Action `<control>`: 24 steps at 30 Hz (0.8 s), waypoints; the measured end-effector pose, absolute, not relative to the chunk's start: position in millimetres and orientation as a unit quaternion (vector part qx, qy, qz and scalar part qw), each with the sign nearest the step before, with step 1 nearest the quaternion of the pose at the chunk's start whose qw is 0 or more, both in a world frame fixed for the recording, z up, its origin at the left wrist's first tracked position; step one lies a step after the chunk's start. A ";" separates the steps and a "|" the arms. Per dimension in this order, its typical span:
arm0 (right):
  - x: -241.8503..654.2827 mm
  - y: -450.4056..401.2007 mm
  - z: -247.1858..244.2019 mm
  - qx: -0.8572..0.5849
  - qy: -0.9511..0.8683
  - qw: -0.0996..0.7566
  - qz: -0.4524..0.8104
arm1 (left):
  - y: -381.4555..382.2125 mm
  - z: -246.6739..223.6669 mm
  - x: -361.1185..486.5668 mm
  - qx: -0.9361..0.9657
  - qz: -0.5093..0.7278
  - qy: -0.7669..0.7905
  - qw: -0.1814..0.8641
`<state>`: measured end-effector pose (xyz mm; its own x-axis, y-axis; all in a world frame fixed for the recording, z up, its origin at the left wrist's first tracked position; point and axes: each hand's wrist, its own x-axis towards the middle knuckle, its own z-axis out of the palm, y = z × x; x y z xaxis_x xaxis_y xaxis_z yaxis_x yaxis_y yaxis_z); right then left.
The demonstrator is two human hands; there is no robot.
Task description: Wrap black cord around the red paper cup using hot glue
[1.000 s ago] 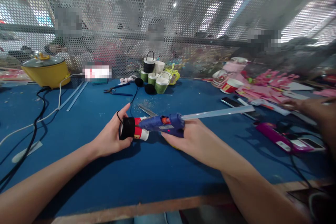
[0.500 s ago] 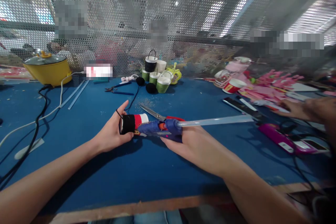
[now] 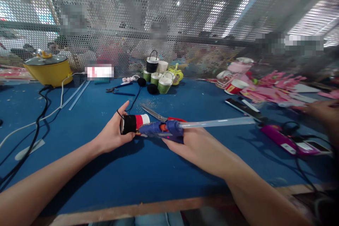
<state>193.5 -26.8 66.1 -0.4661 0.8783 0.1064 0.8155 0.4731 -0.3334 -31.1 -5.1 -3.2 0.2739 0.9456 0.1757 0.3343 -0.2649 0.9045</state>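
My left hand (image 3: 113,130) grips a small paper cup (image 3: 129,124) lying on its side, its red and white wall partly wrapped in black yarn. A strand of that yarn loops over the raised index finger and runs back to a black ball (image 3: 141,82). In my right hand (image 3: 196,144) is a blue glue gun (image 3: 161,129), its nozzle end at the cup's wall. A long clear glue stick (image 3: 217,123) sticks out of the gun's rear. Scissors with red handles (image 3: 156,113) lie just behind the gun.
Small wrapped cups (image 3: 164,84) and pliers (image 3: 122,91) stand or lie farther back. A yellow pot (image 3: 49,70) and cables are at the left. To the right are a purple power strip (image 3: 288,142), pink pieces (image 3: 272,91) and another person's hand (image 3: 321,109).
The other person's hand at the right has moved away to the right from the pink pieces. My two hands, the cup and the glue gun have hardly moved.
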 end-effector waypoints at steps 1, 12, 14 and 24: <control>193.5 -26.3 66.5 -0.500 -0.847 0.137 0.117 | -5.2 -3.4 -31.2 0.696 0.388 0.462 0.390; 191.9 -15.2 67.2 -0.472 -0.847 0.206 0.130 | -5.7 -6.8 -31.7 0.732 0.387 0.443 0.344; 191.2 -13.2 66.2 -0.468 -0.848 0.214 0.126 | -5.5 -7.6 -32.0 0.738 0.389 0.441 0.332; 186.4 1.8 63.5 -0.493 -0.837 0.204 0.121 | -5.4 -13.0 -33.9 0.761 0.387 0.434 0.287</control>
<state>186.4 1.8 63.5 -0.4316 0.8743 0.2222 0.7755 0.4854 -0.4037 -33.9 -5.4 -13.0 0.3239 0.8826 0.3408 0.4391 -0.4593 0.7722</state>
